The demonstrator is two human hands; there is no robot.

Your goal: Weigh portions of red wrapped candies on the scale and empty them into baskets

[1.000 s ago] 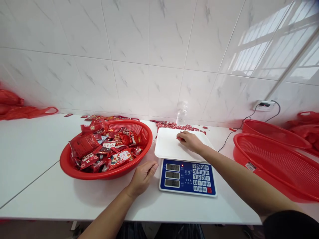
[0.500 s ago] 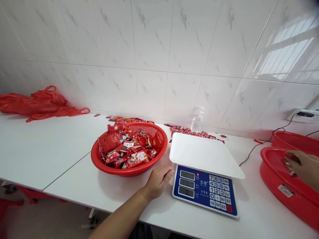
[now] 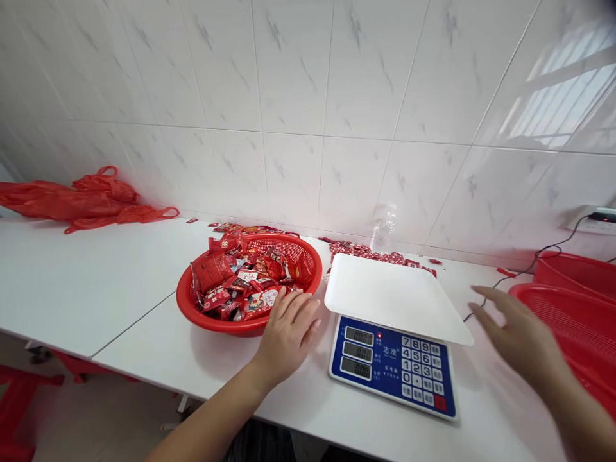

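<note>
My left hand (image 3: 287, 330) is at the near right rim of a red plastic basket (image 3: 185, 301), fingers stretched out and holding nothing. Red printed packets (image 3: 216, 273) are heaped inside that basket. To the right stands a digital scale (image 3: 392, 369) with a blue keypad, its displays showing zeros. Nothing lies on its white weighing pan (image 3: 389, 295). My right hand (image 3: 514, 330) hovers between the pan and the red baskets at the right, thumb and fingers apart, with nothing in it.
Two red baskets (image 3: 568, 314) stand at the right edge. Small red sachets (image 3: 356, 250) lie along the tiled wall beside a clear plastic container (image 3: 384, 228). A black cable (image 3: 534, 260) runs to a power strip. Red plastic bags (image 3: 91, 199) lie at the far left.
My right hand has moved left, out of the right basket, and no longer has the small packet in it. My left hand has opened and shifted slightly left towards the packet basket.
</note>
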